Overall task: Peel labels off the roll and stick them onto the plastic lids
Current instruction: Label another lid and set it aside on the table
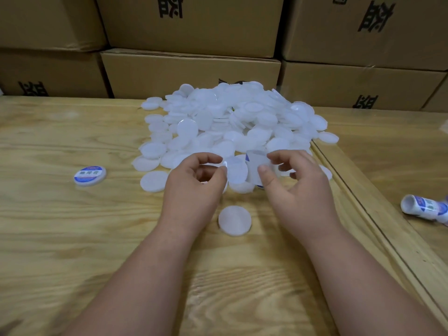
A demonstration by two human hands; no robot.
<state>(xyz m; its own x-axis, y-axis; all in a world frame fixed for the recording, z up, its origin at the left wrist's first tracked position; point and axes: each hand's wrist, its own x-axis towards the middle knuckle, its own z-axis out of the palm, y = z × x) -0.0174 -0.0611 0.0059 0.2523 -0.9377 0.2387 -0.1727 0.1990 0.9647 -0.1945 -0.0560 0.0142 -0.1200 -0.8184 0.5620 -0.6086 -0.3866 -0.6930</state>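
Observation:
A big heap of white plastic lids (232,117) lies on the wooden table. My left hand (196,183) pinches one lid (237,169) by its edge, tilted up, just in front of the heap. My right hand (295,183) holds a round label (258,166) with a blue edge right beside that lid, its white back toward me. One bare lid (234,220) lies flat between my wrists. A labelled lid (90,175) rests at the left. The label roll (424,208) lies at the right edge.
Stacked cardboard boxes (191,73) with black print form a wall behind the table. A seam between two table boards (358,200) runs diagonally at the right. Bare wood stretches across the left and the near side.

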